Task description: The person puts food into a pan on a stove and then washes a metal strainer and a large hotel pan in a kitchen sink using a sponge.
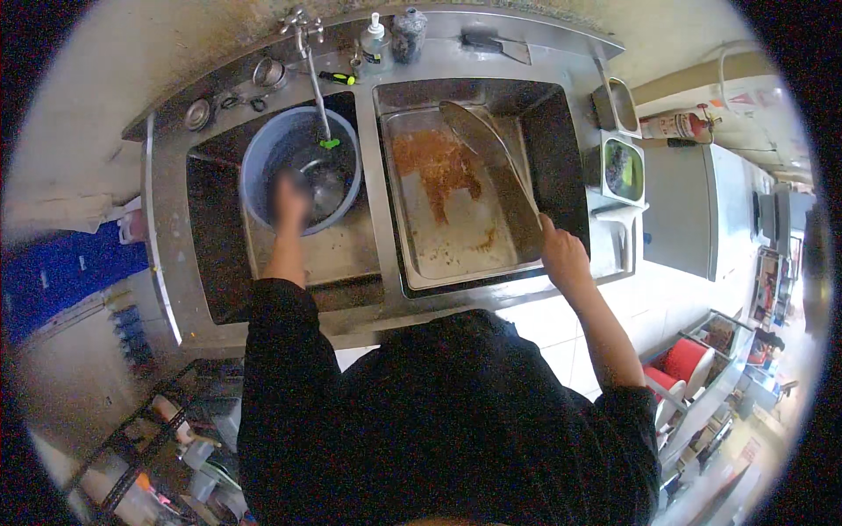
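In the left sink (342,263) stands a grey-blue plastic bucket (254,187) beneath the tap (314,82), whose spout has a bright green tip. My left hand (291,200) reaches into the bucket and is blurred; whether it grips anything cannot be told. A shiny round metal surface (327,187) shows inside the bucket. My right hand (564,253) is closed around the handle of a large long-handled metal utensil (468,128). Its broad blade end lies over a rectangular metal pan (460,246) in the right sink. Reddish-brown residue (434,158) covers part of the pan's floor.
Along the back ledge are a pump bottle (375,49), a dark mottled container (409,36), a spatula (496,46), scissors (243,103), a yellow-green-handled tool (337,78) and a metal cup (268,72). Metal containers (621,171) line the right edge. Beyond stands a fire extinguisher (677,125).
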Demonstrator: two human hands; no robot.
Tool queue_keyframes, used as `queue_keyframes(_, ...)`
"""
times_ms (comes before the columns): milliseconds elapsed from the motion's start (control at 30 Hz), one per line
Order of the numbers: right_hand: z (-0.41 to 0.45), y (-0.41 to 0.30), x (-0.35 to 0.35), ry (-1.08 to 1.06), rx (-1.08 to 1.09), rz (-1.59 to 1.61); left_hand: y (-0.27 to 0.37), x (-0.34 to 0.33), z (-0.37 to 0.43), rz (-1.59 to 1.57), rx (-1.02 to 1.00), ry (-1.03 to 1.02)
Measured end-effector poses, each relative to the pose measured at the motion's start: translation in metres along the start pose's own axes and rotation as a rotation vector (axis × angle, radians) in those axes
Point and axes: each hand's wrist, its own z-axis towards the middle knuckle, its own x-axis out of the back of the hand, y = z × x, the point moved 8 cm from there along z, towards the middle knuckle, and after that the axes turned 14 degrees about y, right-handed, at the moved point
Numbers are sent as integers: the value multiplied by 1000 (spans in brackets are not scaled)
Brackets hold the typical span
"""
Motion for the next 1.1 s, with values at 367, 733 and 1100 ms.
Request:
queue_keyframes(367, -35, 30, -4, -311, -556, 964, 11, 70, -27, -882, 860, -257)
queue_keyframes(733, -56, 51, -14, -247, -657, 1076, 219, 142, -57, -612, 392, -401)
queue_keyframes(1100, -95, 61, 20, -209, -709, 1119, 400, 75, -129, -84, -702, -268)
